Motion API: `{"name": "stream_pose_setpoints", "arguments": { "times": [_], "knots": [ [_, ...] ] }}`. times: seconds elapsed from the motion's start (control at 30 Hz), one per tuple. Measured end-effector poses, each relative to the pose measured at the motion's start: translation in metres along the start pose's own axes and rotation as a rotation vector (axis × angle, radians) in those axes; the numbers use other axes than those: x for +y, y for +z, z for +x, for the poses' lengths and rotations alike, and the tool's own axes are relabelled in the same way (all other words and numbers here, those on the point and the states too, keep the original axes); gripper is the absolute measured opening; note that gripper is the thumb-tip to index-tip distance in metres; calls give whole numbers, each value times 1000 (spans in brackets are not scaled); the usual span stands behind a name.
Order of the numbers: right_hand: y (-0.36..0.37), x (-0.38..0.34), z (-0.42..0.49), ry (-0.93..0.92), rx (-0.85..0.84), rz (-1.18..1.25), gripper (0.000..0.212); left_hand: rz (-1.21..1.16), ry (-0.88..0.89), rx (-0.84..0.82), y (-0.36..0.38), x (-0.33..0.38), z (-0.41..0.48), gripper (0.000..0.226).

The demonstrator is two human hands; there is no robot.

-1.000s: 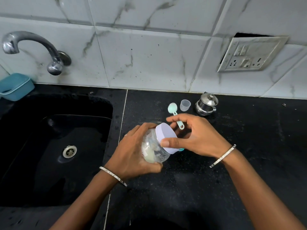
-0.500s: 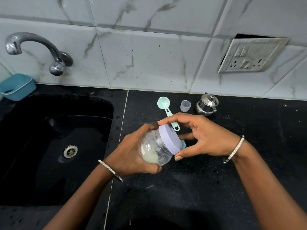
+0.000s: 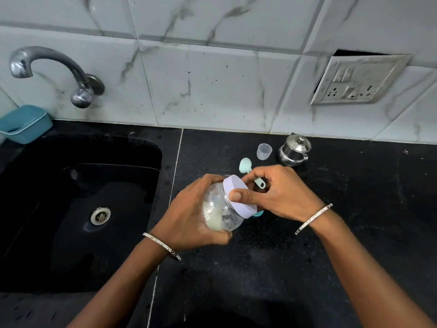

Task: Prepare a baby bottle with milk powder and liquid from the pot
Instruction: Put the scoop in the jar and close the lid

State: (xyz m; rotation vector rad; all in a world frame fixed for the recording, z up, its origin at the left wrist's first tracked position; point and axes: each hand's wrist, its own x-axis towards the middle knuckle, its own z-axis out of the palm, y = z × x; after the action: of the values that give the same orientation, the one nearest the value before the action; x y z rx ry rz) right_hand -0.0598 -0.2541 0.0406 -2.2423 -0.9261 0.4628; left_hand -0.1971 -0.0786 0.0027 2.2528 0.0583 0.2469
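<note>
A small clear jar (image 3: 222,209) with pale milk powder inside lies tilted above the counter, and my left hand (image 3: 189,214) grips its body. My right hand (image 3: 276,195) grips the jar's lilac lid (image 3: 238,192), thumb on the rim, fingers curled behind it. A mint-green scoop (image 3: 247,165) pokes out behind my right hand's fingers. Something teal (image 3: 259,213) shows just under the lid. At the back stand a small steel pot (image 3: 294,150) with its lid on and a clear plastic cap (image 3: 264,151). No baby bottle body is visible.
A black sink (image 3: 78,209) with a drain fills the left side, under a steel tap (image 3: 54,69). A teal tub (image 3: 23,123) sits at the sink's back left corner. Black stone counter (image 3: 343,221) spreads to the right; a wall socket (image 3: 357,80) hangs above.
My right hand has turned on the lid, thumb swinging from below back onto the near rim. The scoop moved with it, its bowl now lower. The jar stays in my left hand.
</note>
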Motion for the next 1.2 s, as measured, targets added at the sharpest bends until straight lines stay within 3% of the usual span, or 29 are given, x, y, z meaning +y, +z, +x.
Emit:
{"name": "stream_pose_setpoints", "arguments": {
  "times": [0.1, 0.17, 0.23, 0.3, 0.4, 0.47, 0.5, 0.6, 0.67, 0.73, 0.8, 0.87, 0.93, 1.0, 1.1, 1.2],
  "knots": [
    [-16, 7, 1, -92, -213, 94, 110, -11, -7, -8, -1, -5, 0, 89],
    [-19, 10, -1, -188, -348, 175, 108, -22, -3, -22, -1, -6, 1, 90],
    [-14, 12, 0, -173, -313, 230, 89, -23, 11, -18, -1, -7, 2, 88],
    [-6, 3, 1, -85, -153, 161, 67, -15, 23, 7, 1, -8, 3, 87],
    [8, -6, 2, 101, 22, -33, 95, -10, 36, 45, 4, -9, 3, 87],
    [7, -2, 5, 93, 31, -97, 95, -16, 26, 55, 5, -11, 3, 87],
    [3, -1, 6, 60, -16, -84, 94, -25, 14, 59, 5, -13, 4, 87],
    [-9, 3, 10, -99, -257, 21, 118, -40, 2, 54, 4, -20, 6, 89],
    [-9, 5, 12, -156, -318, 109, 113, -39, 2, 53, 4, -23, 7, 90],
    [-3, 2, 17, -101, -184, 103, 87, -26, -3, 96, 6, -24, 10, 90],
    [7, -9, 22, 27, 74, -12, 68, 4, -19, 177, 9, -24, 13, 90],
    [21, -17, 26, 94, 267, -145, 90, 37, -30, 234, 11, -26, 17, 90],
    [26, -18, 29, 116, 295, -189, 98, 38, -35, 243, 11, -31, 20, 91],
    [18, -14, 34, 125, 120, -130, 100, 21, -51, 232, 8, -38, 24, 91],
    [5, -5, 42, -7, -226, 33, 125, -4, -48, 209, 5, -47, 30, 94],
    [2, 3, 53, -105, -303, 142, 110, -20, -40, 193, 3, -53, 38, 93]
  ]
}}
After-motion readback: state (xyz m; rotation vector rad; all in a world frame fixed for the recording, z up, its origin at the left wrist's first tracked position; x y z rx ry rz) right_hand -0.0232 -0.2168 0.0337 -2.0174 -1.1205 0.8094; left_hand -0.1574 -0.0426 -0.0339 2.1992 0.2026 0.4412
